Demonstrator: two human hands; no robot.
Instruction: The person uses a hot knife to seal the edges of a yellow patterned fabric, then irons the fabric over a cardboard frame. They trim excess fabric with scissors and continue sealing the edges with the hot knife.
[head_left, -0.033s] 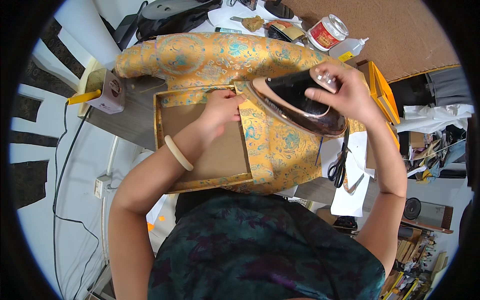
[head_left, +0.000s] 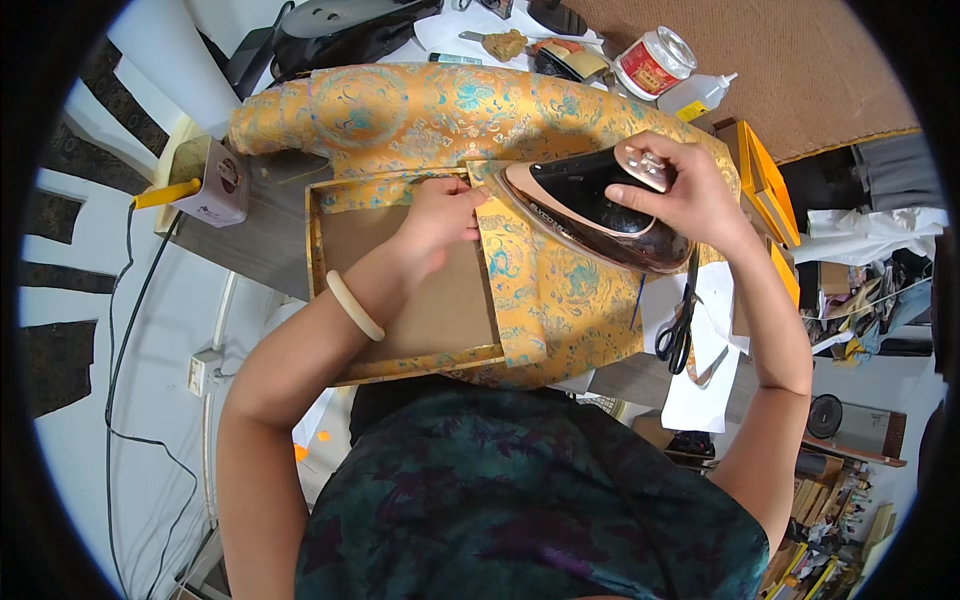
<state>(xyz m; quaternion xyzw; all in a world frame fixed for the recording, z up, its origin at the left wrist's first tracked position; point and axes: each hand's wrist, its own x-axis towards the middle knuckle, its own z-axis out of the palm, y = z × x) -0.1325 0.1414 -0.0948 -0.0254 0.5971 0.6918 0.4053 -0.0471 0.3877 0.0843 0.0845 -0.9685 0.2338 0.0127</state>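
Observation:
My right hand (head_left: 690, 190) is wrapped round the handle of a black and copper-coloured iron (head_left: 590, 195). The iron's tip points left, over the right side of a shallow fabric-covered box (head_left: 400, 370) with a brown inner base. Yellow-gold brocade fabric (head_left: 515, 280) with blue motifs folds over that right wall and spreads out beneath the iron. At the same wall, near its far corner, my left hand (head_left: 445, 215) pinches the fabric's edge, fingers partly hidden inside the box. A pale bangle (head_left: 355, 305) circles my left wrist. Whether the iron's sole touches the cloth is hard to see.
Rolled brocade (head_left: 430, 105) lies behind the box. Black scissors (head_left: 676, 335) rest on white paper (head_left: 695, 400) at the right. A red-labelled jar (head_left: 655, 63) and a squeeze bottle (head_left: 697, 97) stand at the back. At the left is a pale container (head_left: 215, 185) with a yellow-handled tool (head_left: 168, 194).
The iron has shifted very slightly, its tip a little nearer the box wall, and it looks less blurred. My left hand stays in place on the fabric's edge.

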